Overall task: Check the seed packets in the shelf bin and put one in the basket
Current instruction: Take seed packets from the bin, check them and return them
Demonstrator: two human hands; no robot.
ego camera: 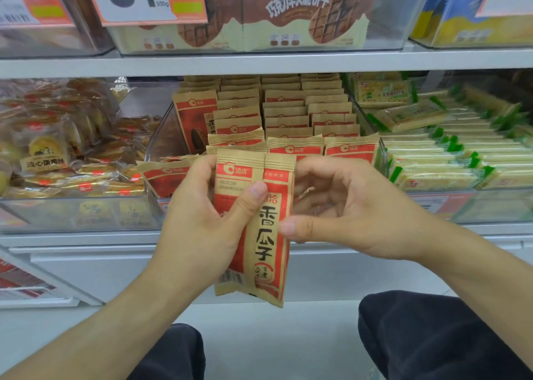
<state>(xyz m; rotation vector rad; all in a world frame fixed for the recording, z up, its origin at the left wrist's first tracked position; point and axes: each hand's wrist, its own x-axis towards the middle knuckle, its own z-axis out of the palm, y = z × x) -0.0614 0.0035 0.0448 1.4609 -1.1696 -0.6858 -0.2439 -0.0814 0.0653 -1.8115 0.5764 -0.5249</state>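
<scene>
Two brown-and-red seed packets (268, 235) are held upright and overlapping in front of the shelf. My left hand (202, 224) grips them from the left, with its thumb pressed on the front. My right hand (346, 206) is at their right edge: its thumb tip touches the edge and its curled fingers lie just behind it. Behind the hands stands the clear shelf bin (161, 137), holding several rows of the same seed packets (294, 114) on end. No basket is in view.
A bin of gold-wrapped pastries (66, 160) sits to the left and a bin of green-and-white cracker packs (444, 154) to the right. On the shelf above are chocolate wafer packs (288, 13) and price cards. My dark-trousered knees are at the bottom of the view.
</scene>
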